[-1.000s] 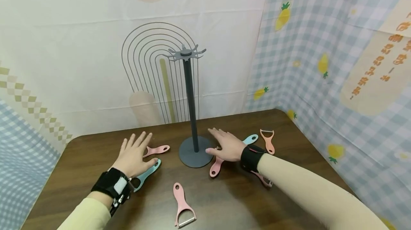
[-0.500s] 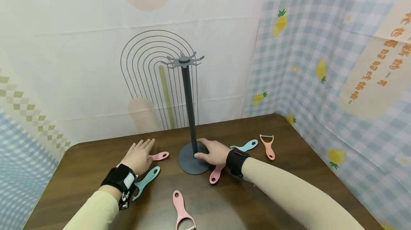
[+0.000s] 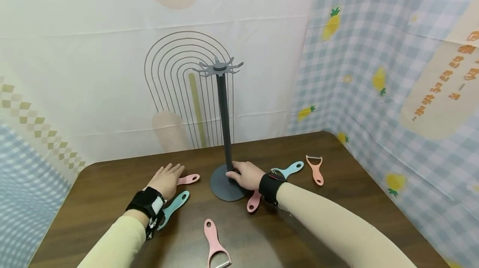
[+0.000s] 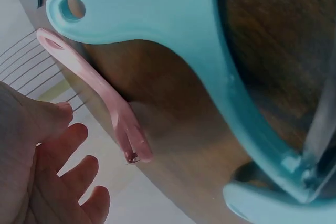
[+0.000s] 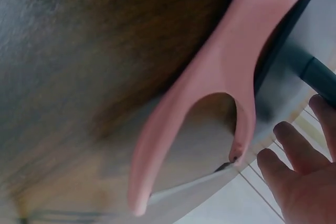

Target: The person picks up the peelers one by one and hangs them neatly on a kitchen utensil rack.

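Note:
A dark grey stand (image 3: 224, 122) with a round base and a ring of hooks on top rises from the table. My right hand (image 3: 247, 175) pinches its pole low down, thumb in front and fingers behind. Beneath that hand lies a pink peeler (image 3: 254, 202), filling much of the right wrist view. My left hand (image 3: 164, 182) reaches over another pink peeler (image 3: 188, 179), covering its blade end. The left wrist view shows its loosely bent fingers (image 4: 79, 171) apart from that peeler. A teal peeler (image 3: 176, 205) lies beside the left wrist.
A third pink peeler (image 3: 212, 239) lies near the front. Right of the stand are a light blue peeler (image 3: 293, 169) and an orange peeler (image 3: 316, 172). A white cloth (image 3: 93, 93) hangs behind the wooden table (image 3: 112, 180), and a checked cloth (image 3: 370, 114) hangs on the right.
My right hand has moved left from above the peelers to the pole and taken hold of it. My left hand has shifted rightward and come down over the pink peeler, its spread fingers drawing together.

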Demonstrator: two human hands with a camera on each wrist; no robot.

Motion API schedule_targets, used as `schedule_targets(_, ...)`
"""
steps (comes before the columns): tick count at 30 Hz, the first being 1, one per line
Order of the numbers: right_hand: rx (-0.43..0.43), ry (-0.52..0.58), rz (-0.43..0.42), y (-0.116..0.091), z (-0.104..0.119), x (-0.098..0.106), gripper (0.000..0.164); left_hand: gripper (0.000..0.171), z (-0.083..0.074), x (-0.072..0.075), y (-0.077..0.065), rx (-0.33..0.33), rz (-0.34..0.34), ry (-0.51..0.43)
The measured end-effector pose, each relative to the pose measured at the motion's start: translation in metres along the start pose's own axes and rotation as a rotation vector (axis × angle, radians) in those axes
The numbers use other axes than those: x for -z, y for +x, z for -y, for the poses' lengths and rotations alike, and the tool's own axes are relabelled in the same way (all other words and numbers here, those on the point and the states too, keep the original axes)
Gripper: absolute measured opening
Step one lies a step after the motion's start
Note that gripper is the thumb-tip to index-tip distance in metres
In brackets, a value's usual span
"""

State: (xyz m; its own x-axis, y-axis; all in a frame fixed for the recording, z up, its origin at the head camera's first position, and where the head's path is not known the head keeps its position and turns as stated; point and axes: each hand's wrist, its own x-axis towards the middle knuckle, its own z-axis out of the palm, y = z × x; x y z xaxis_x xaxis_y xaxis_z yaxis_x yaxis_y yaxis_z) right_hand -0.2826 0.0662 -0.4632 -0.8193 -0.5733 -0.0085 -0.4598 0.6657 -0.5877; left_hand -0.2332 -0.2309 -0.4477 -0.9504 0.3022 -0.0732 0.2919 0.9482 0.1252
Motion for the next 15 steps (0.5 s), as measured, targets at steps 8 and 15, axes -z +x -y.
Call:
schedule_targets(8, 0.001, 0.020, -0.013, -0.003, 0.001, 0.000, 0.039, 0.044, -0.001, -0.005, 0.005, -0.015, 0.010, 0.007)
schedule_targets(15, 0.006, 0.004, -0.011, -0.008, 0.006, -0.002, 0.034, 0.033, 0.001, -0.014, 0.002, -0.051, -0.035, 0.011)
